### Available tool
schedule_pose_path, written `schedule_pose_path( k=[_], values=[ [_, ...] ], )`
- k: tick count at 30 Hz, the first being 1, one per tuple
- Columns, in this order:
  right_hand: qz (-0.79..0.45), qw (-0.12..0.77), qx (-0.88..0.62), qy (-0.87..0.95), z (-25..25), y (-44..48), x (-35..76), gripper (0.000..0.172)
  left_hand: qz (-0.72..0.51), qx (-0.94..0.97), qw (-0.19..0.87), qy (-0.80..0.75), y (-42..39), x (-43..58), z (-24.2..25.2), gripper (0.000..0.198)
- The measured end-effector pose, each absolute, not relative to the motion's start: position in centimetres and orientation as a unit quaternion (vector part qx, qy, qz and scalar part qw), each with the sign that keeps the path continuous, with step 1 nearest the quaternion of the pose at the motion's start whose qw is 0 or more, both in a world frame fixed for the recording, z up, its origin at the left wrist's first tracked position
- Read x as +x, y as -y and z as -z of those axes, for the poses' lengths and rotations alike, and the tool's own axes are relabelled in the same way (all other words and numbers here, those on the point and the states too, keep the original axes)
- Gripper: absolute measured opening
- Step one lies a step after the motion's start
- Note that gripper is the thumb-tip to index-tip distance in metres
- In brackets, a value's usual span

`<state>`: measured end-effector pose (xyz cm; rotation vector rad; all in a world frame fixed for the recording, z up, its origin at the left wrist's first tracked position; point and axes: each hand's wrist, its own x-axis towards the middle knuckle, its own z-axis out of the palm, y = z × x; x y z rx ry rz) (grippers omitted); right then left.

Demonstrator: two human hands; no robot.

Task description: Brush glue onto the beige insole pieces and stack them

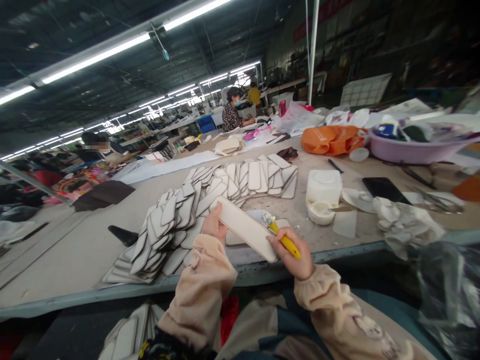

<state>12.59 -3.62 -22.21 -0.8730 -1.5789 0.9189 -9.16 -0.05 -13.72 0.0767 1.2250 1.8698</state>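
Note:
A long off-white panel with rounded corners [245, 230] is held slantwise above the table's front edge. My left hand [215, 225] grips its upper left end. At the lower right end, my right hand [294, 252] is closed round a yellow-handled brush [287, 240] and its fingers also touch the panel. White paste clings to the bristles, which point up and left. Beneath the panel, similar pieces [234, 237] lie on the table. A large curved spread of overlapping white panels with dark edges [168, 215] lies beyond and to the left.
To the right stand a white plastic container [324, 187], a black phone [386, 191] and crumpled paper [405, 225]. Farther back are an orange bag [332, 140] and a purple basin [412, 150]. A dark pointed object [123, 235] lies left. Other people [232, 112] sit at the far side.

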Motion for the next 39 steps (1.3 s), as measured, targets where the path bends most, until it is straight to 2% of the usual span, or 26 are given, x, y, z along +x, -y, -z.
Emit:
schedule_pose_path(
  k=[8,15,20,28,34,39],
  values=[
    [-0.382,0.538,-0.377,0.65,22.3,3.4,12.6,0.021,-0.764,0.054,0.436,-0.473,0.3,-8.8,13.8,0.006],
    [-0.405,0.576,-0.386,0.596,22.9,2.6,12.8,0.029,-0.743,0.136,0.505,-0.417,1.6,-6.4,15.7,0.013],
    [-0.442,0.561,-0.374,0.591,23.3,2.4,12.8,0.039,-0.762,0.096,0.471,-0.434,1.3,-6.7,16.3,0.012],
    [-0.409,0.536,-0.391,0.626,23.4,2.7,12.9,0.031,-0.778,0.09,0.471,-0.405,1.6,-6.8,16.2,0.01],
    [-0.408,0.529,-0.398,0.629,22.5,3.8,12.9,0.04,-0.782,0.071,0.489,-0.381,2.0,-6.3,16.6,0.011],
    [-0.384,0.499,-0.425,0.65,21.7,4.8,13.7,0.038,-0.778,0.059,0.511,-0.361,2.5,-6.1,16.1,0.015]
  ],
)
